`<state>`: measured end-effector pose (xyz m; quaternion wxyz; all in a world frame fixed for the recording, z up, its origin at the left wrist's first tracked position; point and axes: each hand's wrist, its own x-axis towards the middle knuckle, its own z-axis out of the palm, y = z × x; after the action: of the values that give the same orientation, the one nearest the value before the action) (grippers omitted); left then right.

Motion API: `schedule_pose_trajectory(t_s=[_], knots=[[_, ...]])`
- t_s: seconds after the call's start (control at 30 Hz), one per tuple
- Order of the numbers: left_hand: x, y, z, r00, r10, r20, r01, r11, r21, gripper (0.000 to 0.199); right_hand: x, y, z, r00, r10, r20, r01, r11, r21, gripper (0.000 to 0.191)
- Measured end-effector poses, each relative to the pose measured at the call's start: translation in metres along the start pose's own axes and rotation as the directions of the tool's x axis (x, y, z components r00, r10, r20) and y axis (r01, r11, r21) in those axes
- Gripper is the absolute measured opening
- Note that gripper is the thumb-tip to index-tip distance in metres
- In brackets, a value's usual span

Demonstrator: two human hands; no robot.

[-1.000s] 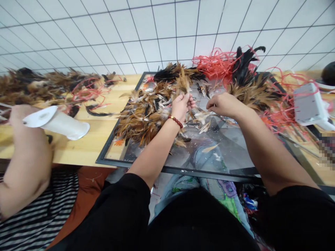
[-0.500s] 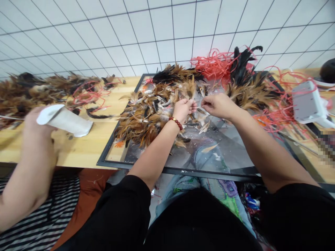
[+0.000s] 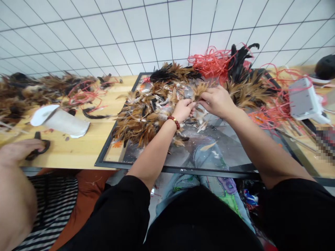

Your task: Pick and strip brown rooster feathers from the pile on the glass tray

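Note:
My left hand [image 3: 184, 109], with a red beaded bracelet on its wrist, is closed in a pinch around the base of a small tuft of brown feathers [image 3: 199, 89]. My right hand [image 3: 217, 101] meets it, thumb and fingers pinched at the same tuft. Exactly what lies between the right fingertips is hidden. Below and left of the hands spreads a pile of loose brown and white feathers [image 3: 146, 118] on a black-framed glass panel [image 3: 222, 153]. A bundle of brown and black feathers [image 3: 246, 92] lies just right of my right hand.
Red plastic string [image 3: 211, 62] is heaped at the back by the tiled wall. A white box-shaped device [image 3: 303, 99] stands on the right. At left, a co-worker's hand [image 3: 15, 150] touches black scissors [image 3: 39, 146] near a white tapered container [image 3: 65, 122]; more feathers [image 3: 49, 85] lie behind.
My right hand has moved left against my left hand, and the feather tuft now leans right. The co-worker's hand has left the white container and come down onto the scissors.

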<state>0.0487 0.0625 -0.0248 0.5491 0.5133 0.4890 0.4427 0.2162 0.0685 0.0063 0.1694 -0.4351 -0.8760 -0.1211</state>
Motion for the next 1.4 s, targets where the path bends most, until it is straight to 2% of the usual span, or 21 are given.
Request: schedule_pose_trajectory(t_s=[0.07, 0.17, 0.27, 0.33, 0.4, 0.53, 0.63, 0.77, 0.9, 0.97, 1.07, 1.13, 1.2, 1.4], knots=[[0.002, -0.001, -0.002, 0.996, 0.008, -0.090, -0.011, 0.999, -0.035, 0.026, 0.000, 0.005, 0.000, 0.998, 0.051, -0.020, -0.052, 0.998, -0.024, 0.030], [0.006, -0.002, -0.004, 0.980, 0.012, -0.196, -0.041, 0.989, -0.143, 0.024, -0.001, 0.011, 0.006, 0.990, 0.107, 0.093, -0.104, 0.994, -0.035, 0.025], [0.007, -0.001, -0.004, 0.973, 0.013, -0.231, -0.062, 0.977, -0.206, 0.022, -0.003, 0.009, 0.020, 0.961, 0.179, 0.212, -0.179, 0.984, -0.020, 0.026], [0.006, 0.001, -0.003, 0.971, 0.003, -0.241, -0.058, 0.973, -0.223, 0.020, -0.004, 0.005, 0.030, 0.948, 0.211, 0.240, -0.214, 0.977, -0.011, 0.029], [0.005, 0.002, -0.003, 0.970, -0.014, -0.244, -0.045, 0.971, -0.237, 0.019, -0.004, 0.001, 0.034, 0.945, 0.194, 0.262, -0.197, 0.980, -0.015, 0.030], [0.004, 0.002, -0.002, 0.967, -0.035, -0.252, -0.029, 0.970, -0.243, 0.019, -0.003, 0.002, 0.022, 0.969, 0.149, 0.195, -0.145, 0.989, -0.032, 0.029], [0.005, 0.000, -0.002, 0.972, 0.010, -0.236, -0.056, 0.981, -0.187, 0.020, -0.001, 0.005, 0.003, 0.978, 0.131, 0.163, -0.132, 0.991, -0.005, 0.025], [0.005, -0.002, 0.001, 0.987, 0.062, -0.151, -0.076, 0.993, -0.089, 0.018, 0.000, 0.001, -0.012, 0.972, 0.154, 0.179, -0.147, 0.988, -0.052, 0.023], [0.001, -0.002, 0.006, 0.998, 0.053, -0.041, -0.055, 0.997, -0.046, 0.019, 0.000, -0.004, -0.013, 0.967, 0.161, 0.196, -0.145, 0.985, -0.095, 0.025], [-0.001, -0.001, 0.008, 0.999, 0.036, -0.028, -0.038, 0.997, -0.066, 0.021, 0.001, -0.004, -0.012, 0.969, 0.189, 0.161, -0.183, 0.982, -0.050, 0.024], [-0.001, 0.000, 0.010, 0.998, 0.001, -0.069, -0.011, 0.988, -0.154, 0.020, 0.002, -0.001, -0.011, 0.972, 0.229, 0.056, -0.235, 0.960, 0.152, 0.024], [-0.002, 0.002, 0.009, 0.995, -0.029, -0.092, 0.007, 0.974, -0.225, 0.019, 0.003, 0.002, -0.009, 0.970, 0.243, 0.012, -0.236, 0.924, 0.302, 0.025], [-0.004, 0.005, 0.008, 0.992, -0.073, -0.101, 0.041, 0.957, -0.286, 0.018, 0.003, 0.003, -0.009, 0.970, 0.244, -0.007, -0.223, 0.896, 0.383, 0.025], [-0.012, 0.010, 0.008, 0.976, -0.216, -0.003, 0.200, 0.909, -0.365, 0.016, 0.002, -0.002, -0.007, 0.980, 0.198, -0.027, -0.179, 0.932, 0.316, 0.027]])
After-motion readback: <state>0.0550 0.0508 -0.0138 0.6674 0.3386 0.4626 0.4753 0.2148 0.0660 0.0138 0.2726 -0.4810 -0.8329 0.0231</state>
